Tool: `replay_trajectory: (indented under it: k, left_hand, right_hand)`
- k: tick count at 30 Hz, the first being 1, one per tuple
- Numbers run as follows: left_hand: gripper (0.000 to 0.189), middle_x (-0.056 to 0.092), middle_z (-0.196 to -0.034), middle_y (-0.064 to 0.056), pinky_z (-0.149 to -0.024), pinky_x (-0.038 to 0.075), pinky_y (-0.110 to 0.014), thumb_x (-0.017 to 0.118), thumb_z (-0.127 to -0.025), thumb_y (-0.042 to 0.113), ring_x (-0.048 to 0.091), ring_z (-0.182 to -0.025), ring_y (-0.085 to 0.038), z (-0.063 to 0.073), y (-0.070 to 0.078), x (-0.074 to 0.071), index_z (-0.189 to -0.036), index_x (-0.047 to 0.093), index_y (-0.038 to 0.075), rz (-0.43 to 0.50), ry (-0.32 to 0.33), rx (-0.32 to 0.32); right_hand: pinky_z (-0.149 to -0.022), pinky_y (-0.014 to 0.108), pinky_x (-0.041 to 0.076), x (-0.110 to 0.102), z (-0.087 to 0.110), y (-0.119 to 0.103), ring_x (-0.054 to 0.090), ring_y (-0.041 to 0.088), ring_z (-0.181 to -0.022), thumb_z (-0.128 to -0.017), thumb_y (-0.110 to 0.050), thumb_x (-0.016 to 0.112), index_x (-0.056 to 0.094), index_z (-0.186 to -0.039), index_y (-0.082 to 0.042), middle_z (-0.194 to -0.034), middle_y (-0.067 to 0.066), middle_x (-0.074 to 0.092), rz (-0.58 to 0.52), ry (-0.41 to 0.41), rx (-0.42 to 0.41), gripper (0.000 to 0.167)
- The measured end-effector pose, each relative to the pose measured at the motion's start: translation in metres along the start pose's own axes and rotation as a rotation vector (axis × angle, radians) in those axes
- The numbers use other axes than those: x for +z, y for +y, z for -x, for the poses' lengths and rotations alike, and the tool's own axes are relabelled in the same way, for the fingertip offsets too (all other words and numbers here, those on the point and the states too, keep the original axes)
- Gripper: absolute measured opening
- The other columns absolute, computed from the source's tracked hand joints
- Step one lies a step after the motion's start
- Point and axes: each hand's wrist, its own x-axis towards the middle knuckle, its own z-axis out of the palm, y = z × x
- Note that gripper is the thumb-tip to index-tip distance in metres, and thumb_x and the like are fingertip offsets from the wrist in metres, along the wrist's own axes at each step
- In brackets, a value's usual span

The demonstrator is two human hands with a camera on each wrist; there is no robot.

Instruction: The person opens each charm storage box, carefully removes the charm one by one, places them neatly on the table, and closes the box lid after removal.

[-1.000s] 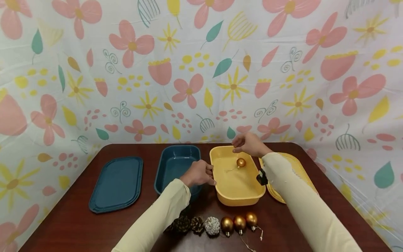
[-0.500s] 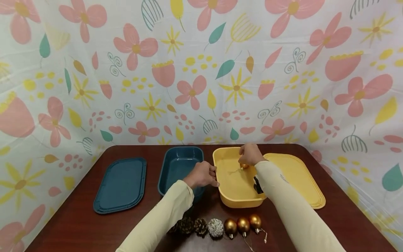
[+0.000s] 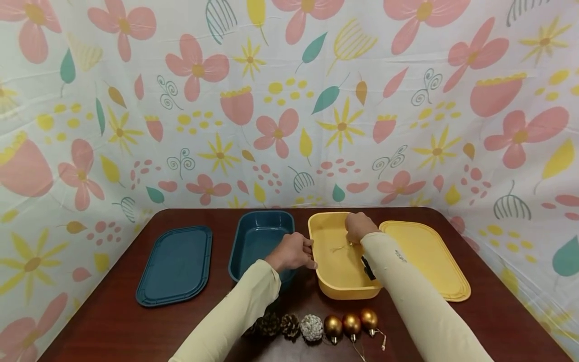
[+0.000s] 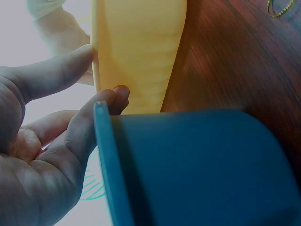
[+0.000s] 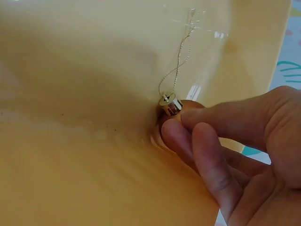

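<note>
My right hand (image 3: 359,227) reaches into the yellow tub (image 3: 348,290). In the right wrist view, its thumb and fingers pinch a gold Christmas ball (image 5: 192,104) against the tub's inside corner; the silvery cap and looped gold string (image 5: 179,63) show. My left hand (image 3: 291,251) sits between the blue tub (image 3: 231,269) and the yellow one. Its thumb and fingertips, spread apart, touch the yellow tub's near-left rim from the outer side. Three gold Christmas balls (image 3: 351,326), a whitened ball-shaped ornament (image 3: 311,328) and pine cones (image 3: 290,326) line the table's front.
A blue lid (image 3: 176,265) lies at the left of the brown table (image 3: 97,301). The yellow lid (image 3: 425,256) is right of the yellow tub, partly under the right sleeve (image 3: 407,281). A flowered cloth (image 3: 289,100) hangs behind. The left sleeve hides part of the pine cones.
My right hand has come down from above the yellow tub's far rim into it and taken hold of the gold Christmas ball. My left hand stays at the rim. The head view has shifted slightly.
</note>
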Motion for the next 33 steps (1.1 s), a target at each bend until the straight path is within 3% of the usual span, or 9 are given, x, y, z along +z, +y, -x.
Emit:
replay_trajectory:
  k: [5, 10, 14, 18, 22, 25, 29, 33]
  left_hand:
    - [0.063, 0.070, -0.127, -0.018, -0.095, 0.058, -0.040, 0.082, -0.081, 0.004, 0.072, -0.110, -0.027, 0.001, 0.001, 0.001, -0.139, 0.058, -0.001, 0.005, 0.000, 0.005]
    - [0.062, 0.070, -0.128, -0.018, -0.095, 0.058, -0.040, 0.081, -0.082, 0.004, 0.072, -0.111, -0.026, 0.002, 0.002, 0.002, -0.139, 0.058, 0.000, 0.002, -0.006, -0.002]
    - [0.064, 0.071, -0.126, -0.017, -0.095, 0.058, -0.039, 0.082, -0.081, 0.004, 0.072, -0.111, -0.025, 0.001, 0.003, 0.003, -0.140, 0.057, 0.000, -0.007, 0.007, -0.015]
    - [0.063, 0.070, -0.129, -0.016, -0.096, 0.058, -0.040, 0.082, -0.081, 0.005, 0.071, -0.112, -0.026, 0.000, 0.004, 0.003, -0.140, 0.058, 0.001, -0.018, 0.006, -0.015]
    - [0.063, 0.069, -0.130, -0.015, -0.096, 0.058, -0.040, 0.083, -0.081, 0.007, 0.070, -0.113, -0.026, 0.000, 0.003, 0.003, -0.139, 0.059, 0.001, -0.026, 0.003, -0.020]
    - [0.063, 0.070, -0.128, -0.015, -0.095, 0.058, -0.040, 0.084, -0.080, 0.008, 0.071, -0.112, -0.025, 0.000, 0.002, 0.002, -0.138, 0.059, 0.001, -0.035, 0.008, -0.021]
    - [0.063, 0.072, -0.125, -0.015, -0.094, 0.059, -0.039, 0.085, -0.080, 0.008, 0.071, -0.109, -0.025, 0.000, 0.003, 0.001, -0.138, 0.060, 0.001, -0.047, 0.016, -0.007]
    - [0.063, 0.073, -0.123, -0.013, -0.094, 0.059, -0.039, 0.085, -0.079, 0.009, 0.071, -0.109, -0.025, 0.001, 0.003, 0.000, -0.137, 0.061, 0.002, -0.057, 0.019, -0.006]
  right_hand:
    - [-0.046, 0.024, 0.026, 0.001, 0.000, 0.003, 0.028, 0.014, -0.052, -0.082, 0.006, 0.064, 0.042, -0.055, -0.014, -0.055, -0.002, 0.030, 0.023, 0.005, -0.018, 0.040]
    - [-0.043, 0.022, 0.032, 0.002, 0.001, 0.007, 0.040, 0.015, -0.049, -0.077, 0.005, 0.070, 0.063, -0.060, -0.006, -0.055, 0.000, 0.046, -0.044, 0.007, -0.023, 0.022]
    - [-0.044, 0.022, 0.032, 0.001, 0.001, 0.009, 0.041, 0.013, -0.046, -0.075, 0.001, 0.071, 0.068, -0.060, -0.007, -0.053, 0.000, 0.050, -0.081, 0.030, -0.046, 0.017]
    - [-0.046, 0.022, 0.040, -0.006, 0.001, 0.008, 0.048, 0.013, -0.049, -0.074, -0.002, 0.073, 0.076, -0.073, -0.007, -0.063, 0.004, 0.063, -0.140, 0.001, -0.032, 0.007]
    - [-0.054, 0.026, 0.055, -0.016, 0.003, 0.005, 0.065, 0.016, -0.060, -0.079, -0.004, 0.076, 0.079, -0.097, -0.002, -0.081, 0.011, 0.074, -0.226, -0.079, -0.007, 0.018]
    - [-0.065, 0.031, 0.062, -0.026, 0.005, 0.000, 0.075, 0.024, -0.074, -0.084, -0.005, 0.075, 0.074, -0.113, 0.004, -0.096, 0.018, 0.077, -0.274, -0.126, -0.040, 0.030]
    - [-0.078, 0.037, 0.063, -0.039, 0.010, -0.005, 0.077, 0.032, -0.089, -0.090, -0.006, 0.073, 0.068, -0.122, 0.009, -0.113, 0.026, 0.073, -0.375, -0.167, -0.071, 0.035]
    - [-0.086, 0.043, 0.062, -0.050, 0.021, -0.007, 0.075, 0.034, -0.096, -0.092, -0.008, 0.071, 0.065, -0.126, 0.009, -0.120, 0.027, 0.070, -0.469, -0.184, -0.121, 0.039]
